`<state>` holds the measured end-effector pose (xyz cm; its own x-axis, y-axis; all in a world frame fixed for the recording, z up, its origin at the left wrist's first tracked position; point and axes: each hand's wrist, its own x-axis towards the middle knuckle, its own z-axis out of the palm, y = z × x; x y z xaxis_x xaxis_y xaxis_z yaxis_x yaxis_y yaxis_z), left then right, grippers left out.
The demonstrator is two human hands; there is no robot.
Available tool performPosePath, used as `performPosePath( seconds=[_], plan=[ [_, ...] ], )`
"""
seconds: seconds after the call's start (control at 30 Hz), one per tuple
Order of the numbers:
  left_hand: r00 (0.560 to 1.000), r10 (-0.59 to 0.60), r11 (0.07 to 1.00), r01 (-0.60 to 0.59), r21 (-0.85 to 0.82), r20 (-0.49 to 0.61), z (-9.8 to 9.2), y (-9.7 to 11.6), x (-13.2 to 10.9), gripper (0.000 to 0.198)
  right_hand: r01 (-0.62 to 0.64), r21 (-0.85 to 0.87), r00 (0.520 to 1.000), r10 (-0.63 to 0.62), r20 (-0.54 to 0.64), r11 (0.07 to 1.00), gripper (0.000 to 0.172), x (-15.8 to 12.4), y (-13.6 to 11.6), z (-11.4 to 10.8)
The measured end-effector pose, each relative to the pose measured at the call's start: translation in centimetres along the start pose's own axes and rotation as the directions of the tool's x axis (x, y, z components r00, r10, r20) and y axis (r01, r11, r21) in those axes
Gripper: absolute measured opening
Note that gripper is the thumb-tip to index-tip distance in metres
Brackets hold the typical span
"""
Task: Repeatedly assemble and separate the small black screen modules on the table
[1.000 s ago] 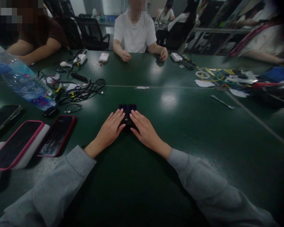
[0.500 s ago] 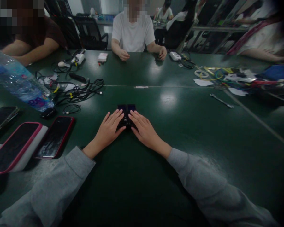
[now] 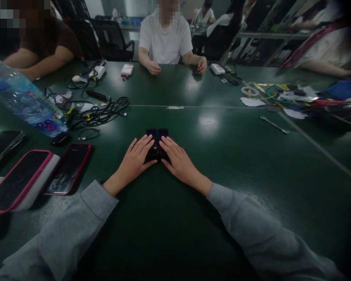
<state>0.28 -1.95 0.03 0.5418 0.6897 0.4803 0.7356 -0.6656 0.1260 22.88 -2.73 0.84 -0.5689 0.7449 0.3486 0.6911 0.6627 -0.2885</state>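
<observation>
A small black object [image 3: 155,147] with two dark, glossy panels side by side at its far end lies on the green table in front of me. What kind of thing it is, I cannot make out. My left hand [image 3: 137,155] covers its left part, fingers stretched out flat over it and the thumb along its near edge. On the right part rests my right hand [image 3: 179,156], its fingers also straight and its thumb pointing at the other one. Both hands touch the object from above, and much of it is hidden beneath them.
At left lie a red-edged phone [image 3: 69,168], a pink-framed phone [image 3: 19,179] and another dark phone [image 3: 4,146]. Behind them are a tilted water bottle [image 3: 32,99] and tangled black cables [image 3: 105,111]. A wrench [image 3: 274,125] lies right. A person [image 3: 165,39] sits opposite.
Both thumbs have slid very slightly towards me along the near edge of the black object. The fingers stay in place on it.
</observation>
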Motion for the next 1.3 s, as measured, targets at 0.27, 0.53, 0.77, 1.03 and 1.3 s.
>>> performPosePath(
  seconds=[0.27, 0.53, 0.77, 1.03, 1.3],
  plan=[
    [1.000, -0.017, 1.000, 0.017, -0.021, 0.005, -0.2, 0.4, 0.0, 0.065, 0.011, -0.007, 1.000, -0.011, -0.012, 1.000, 0.069, 0.1, 0.0, 0.2],
    [0.993, -0.121, 0.993, 0.121, -0.007, 0.017, -0.3, 0.6, -0.2, 0.066, -0.013, -0.061, 0.998, 0.009, -0.063, 0.998, 0.057, 0.0, -0.2, 0.2],
    [0.973, -0.231, 0.969, 0.233, -0.084, 0.025, -0.1, 0.2, -0.4, 0.071, -0.059, -0.096, 0.983, 0.042, -0.178, 0.994, 0.036, 0.1, -0.3, 0.1],
    [0.948, -0.318, 0.912, 0.312, -0.266, 0.021, 0.1, -0.5, 0.1, 0.061, -0.087, -0.083, 0.967, 0.064, -0.248, 0.993, 0.030, 0.6, -0.2, 0.9],
    [0.946, -0.323, 0.800, 0.279, -0.531, 0.011, 0.2, -2.3, -0.1, 0.057, -0.329, 0.101, 0.845, 0.341, -0.411, 0.939, 0.044, 0.8, 2.5, 2.0]
  ],
)
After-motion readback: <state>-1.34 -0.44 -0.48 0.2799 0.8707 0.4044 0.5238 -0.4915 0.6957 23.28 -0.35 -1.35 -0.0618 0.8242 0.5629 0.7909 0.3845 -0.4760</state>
